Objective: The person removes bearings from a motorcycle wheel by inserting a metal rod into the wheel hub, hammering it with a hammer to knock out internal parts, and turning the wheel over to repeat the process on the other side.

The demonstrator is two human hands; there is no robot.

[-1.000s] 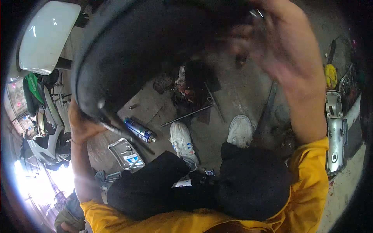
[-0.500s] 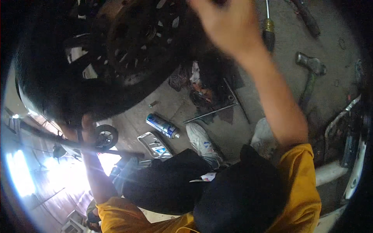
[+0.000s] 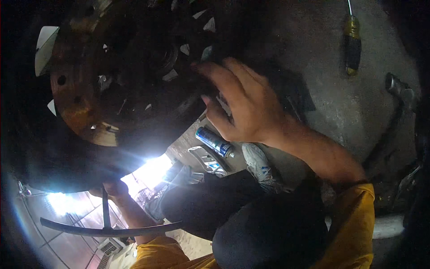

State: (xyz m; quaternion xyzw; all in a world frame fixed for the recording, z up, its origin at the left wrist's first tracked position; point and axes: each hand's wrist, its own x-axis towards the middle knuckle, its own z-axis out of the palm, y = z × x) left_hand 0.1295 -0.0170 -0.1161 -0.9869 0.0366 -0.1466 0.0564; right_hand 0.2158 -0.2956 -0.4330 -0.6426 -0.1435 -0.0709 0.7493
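Observation:
A large dark wheel with a tyre [image 3: 148, 134] fills the upper left, its worn brake disc [image 3: 83, 116] facing me. My right hand [image 3: 251, 101] reaches to the wheel's right side, thumb and fingers apart, holding nothing. The fingertips are close to the dark rim; whether they touch it I cannot tell. Below the tyre, my left hand [image 3: 117, 188] is against its lower edge, its fingers mostly hidden. A dark curved bar [image 3: 134, 232] with a short stem crosses in front of my left hand and forearm; whether that hand holds it is unclear.
On the floor by my shoe [image 3: 257, 163] lie a blue spray can [image 3: 214, 141] and a silver-white plastic or metal part [image 3: 207, 160]. Farther right are a yellow-and-black screwdriver [image 3: 353, 47] and a hammer [image 3: 400, 91]. Bright light glares at lower left.
My right hand has come down and left to the wheel's side. The view has shifted closer to the wheel, and the brake disc shows larger. The curved bar now shows its stem.

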